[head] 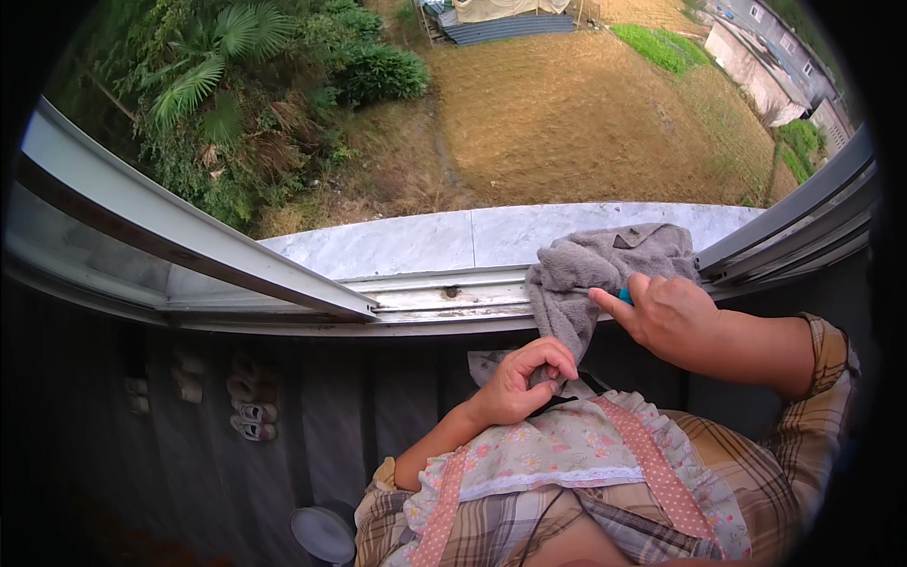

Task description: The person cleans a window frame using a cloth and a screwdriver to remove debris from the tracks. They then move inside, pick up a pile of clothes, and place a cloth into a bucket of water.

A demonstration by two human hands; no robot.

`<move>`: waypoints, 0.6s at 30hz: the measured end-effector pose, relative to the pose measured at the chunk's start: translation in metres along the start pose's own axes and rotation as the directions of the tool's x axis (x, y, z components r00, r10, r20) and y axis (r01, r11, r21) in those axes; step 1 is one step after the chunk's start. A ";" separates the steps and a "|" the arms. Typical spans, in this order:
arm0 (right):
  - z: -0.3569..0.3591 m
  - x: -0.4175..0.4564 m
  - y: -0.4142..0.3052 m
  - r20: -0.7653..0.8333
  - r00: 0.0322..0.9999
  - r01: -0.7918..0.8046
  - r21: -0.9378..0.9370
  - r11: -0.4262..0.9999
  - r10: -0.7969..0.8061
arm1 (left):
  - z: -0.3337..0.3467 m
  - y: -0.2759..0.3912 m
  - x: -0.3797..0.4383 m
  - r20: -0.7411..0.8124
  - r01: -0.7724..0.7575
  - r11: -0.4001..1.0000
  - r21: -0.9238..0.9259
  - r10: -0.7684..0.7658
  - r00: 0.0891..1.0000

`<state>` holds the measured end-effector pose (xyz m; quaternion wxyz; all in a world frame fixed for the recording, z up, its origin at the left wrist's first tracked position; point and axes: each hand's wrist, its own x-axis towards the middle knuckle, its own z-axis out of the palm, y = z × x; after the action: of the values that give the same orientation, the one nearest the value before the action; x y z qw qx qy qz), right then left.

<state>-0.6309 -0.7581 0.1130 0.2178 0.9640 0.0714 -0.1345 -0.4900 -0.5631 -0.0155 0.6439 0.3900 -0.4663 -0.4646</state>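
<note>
A grey towelling cloth (609,262) lies bunched over the right part of the window's sliding track (453,290). One end of it hangs over the inner edge of the sill. My right hand (666,312) grips the teal handle of a thin-shafted tool (625,296), possibly a screwdriver, index finger along it. Its metal shaft points left into the cloth's folds, and the tip is hidden. My left hand (528,379) is in front of my apron with fingers curled, beside the hanging end of the cloth. Whether the fingers pinch the cloth is unclear.
A sliding window sash frame (198,220) stands left of the opening, with more frame (786,205) at right. Outside runs a pale stone ledge (382,244), with a field below. Indoors, several shoes (254,422) and a bucket (322,535) stand on the dark floor.
</note>
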 end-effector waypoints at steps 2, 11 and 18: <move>-0.007 -0.007 0.007 0.056 0.998 0.000 0.026 1.000 -0.001 | 0.006 -0.004 0.006 0.065 0.028 0.999 -0.028 -0.026 0.998; 0.007 0.073 -0.042 -0.219 0.976 0.007 0.014 1.000 -0.004 | -0.039 0.016 -0.039 -0.312 -0.128 0.991 -0.026 0.113 0.943; 0.012 0.060 -0.036 -0.236 0.969 0.001 0.290 0.957 0.070 | -0.028 0.020 -0.042 -0.271 -0.058 0.998 -0.019 0.051 0.961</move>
<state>-0.5835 -0.7260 0.0711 0.0673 0.9957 0.0604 -0.0202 -0.4641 -0.5159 -0.0137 0.7191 0.4282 -0.3786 -0.3953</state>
